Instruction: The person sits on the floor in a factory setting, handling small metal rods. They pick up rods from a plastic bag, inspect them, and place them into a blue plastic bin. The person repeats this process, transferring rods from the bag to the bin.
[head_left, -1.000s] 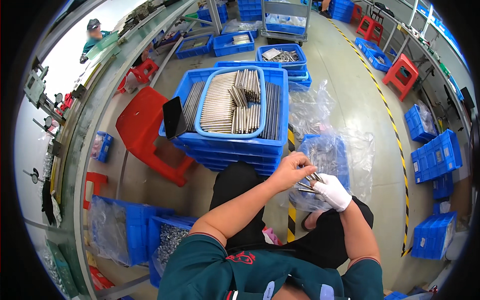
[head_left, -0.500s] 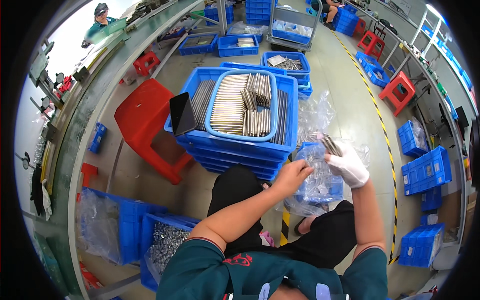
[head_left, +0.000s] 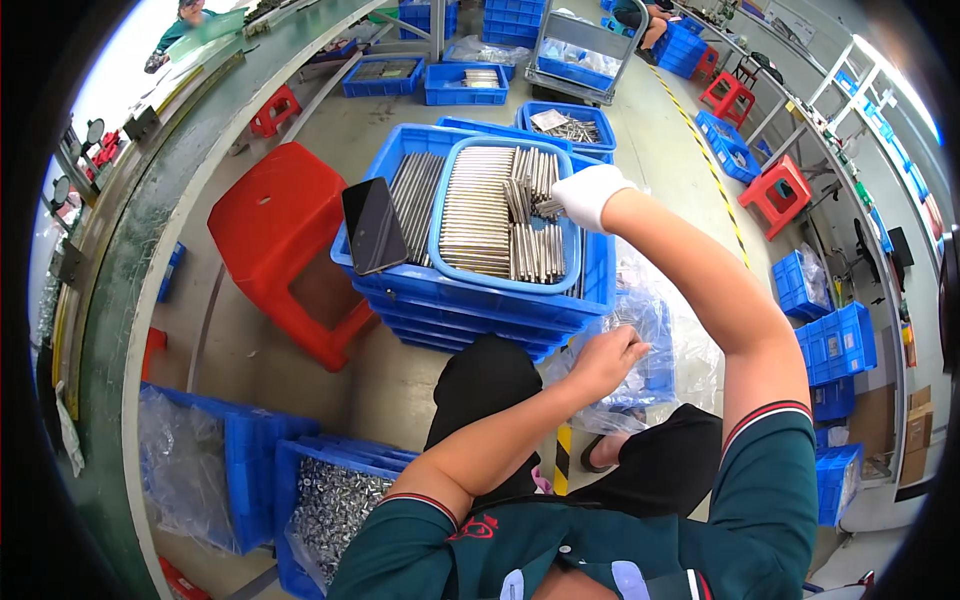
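Note:
My right hand [head_left: 592,196], in a white glove, reaches over the right rim of a light-blue tray [head_left: 436,222]. Its fingers are closed on a small bundle of metal rods [head_left: 547,208], which shows at the fingertips inside the tray. Neat rows of shiny rods [head_left: 475,210] fill the tray's left part, with shorter-looking stacks on the right. The tray rests on a stack of blue crates [head_left: 465,308]. My bare left hand [head_left: 612,362] hovers above a bin draped in clear plastic [head_left: 655,345]. Its fingers are pinched together, hiding whatever may be in them.
A black phone [head_left: 375,228] leans on the crate's left edge. Beside it stands a red stool [head_left: 275,215]. Small metal parts [head_left: 340,500] fill a bin at lower left. A long green workbench [head_left: 130,330] runs along the left; blue crates line the right.
My right hand has moved up and left with the metal rods, from above the plastic-draped bin to the tray. My left hand has shifted slightly right and down, still pinched.

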